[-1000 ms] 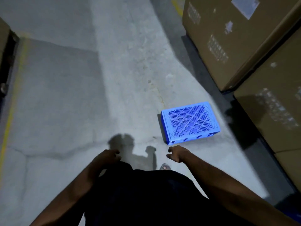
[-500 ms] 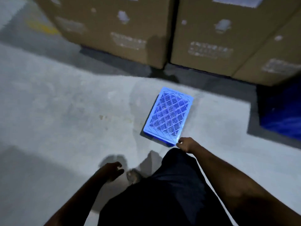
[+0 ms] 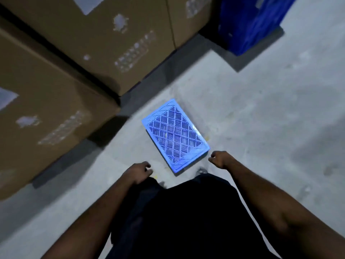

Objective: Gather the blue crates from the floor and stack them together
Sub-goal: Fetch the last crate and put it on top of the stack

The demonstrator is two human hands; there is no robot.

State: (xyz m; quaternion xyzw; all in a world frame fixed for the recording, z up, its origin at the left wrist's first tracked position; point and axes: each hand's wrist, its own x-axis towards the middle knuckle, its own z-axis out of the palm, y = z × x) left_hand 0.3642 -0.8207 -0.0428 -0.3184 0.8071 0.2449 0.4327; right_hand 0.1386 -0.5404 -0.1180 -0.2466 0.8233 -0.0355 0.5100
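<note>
A flat, folded blue crate with a lattice top lies on the concrete floor just ahead of me, one corner pointing my way. My left hand hangs to the left of its near corner, fingers loosely curled, holding nothing. To the right of the same corner is my right hand, also loosely curled and holding nothing. Neither hand touches the crate. A dark blue stack of crates stands at the top right.
Big cardboard boxes on the left and at the back wall in the floor; one corner comes close to the crate's far end. Bare concrete floor spreads to the right. My dark clothing fills the bottom centre.
The view has swung round and closer, so the crate now lies straight ahead between my hands. My right hand has come off the crate's near edge. The blue stack has come into view.
</note>
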